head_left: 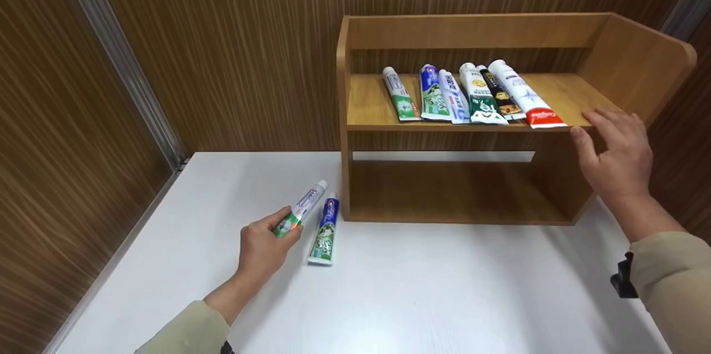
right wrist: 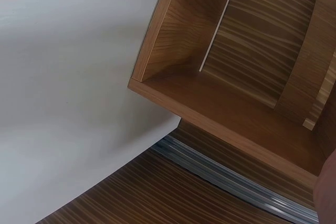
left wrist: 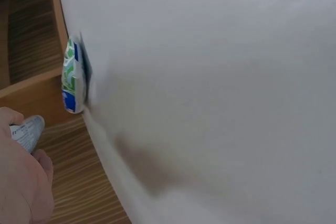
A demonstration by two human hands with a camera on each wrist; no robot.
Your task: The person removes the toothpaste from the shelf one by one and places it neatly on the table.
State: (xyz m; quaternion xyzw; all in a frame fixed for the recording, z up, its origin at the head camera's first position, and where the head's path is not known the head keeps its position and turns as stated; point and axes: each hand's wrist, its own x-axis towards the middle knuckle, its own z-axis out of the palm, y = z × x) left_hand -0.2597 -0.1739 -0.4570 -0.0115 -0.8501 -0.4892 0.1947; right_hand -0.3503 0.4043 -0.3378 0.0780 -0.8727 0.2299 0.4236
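Note:
My left hand grips the lower end of a white-and-green toothpaste tube, its cap pointing up and away. The cap end of that tube also shows in the left wrist view, beside the fingers. Just right of it, a blue-and-green toothpaste tube lies on the white table by the shelf's left side. My right hand rests on the front edge of the upper board, near the right end of the wooden shelf, fingers spread. Only a sliver of it shows in the right wrist view.
Several toothpaste tubes lie in a row on the upper board, from a white-and-green tube at left to a white-and-red Colgate tube at right. Below is a lower compartment. Wood-grain panels stand behind and left of the table.

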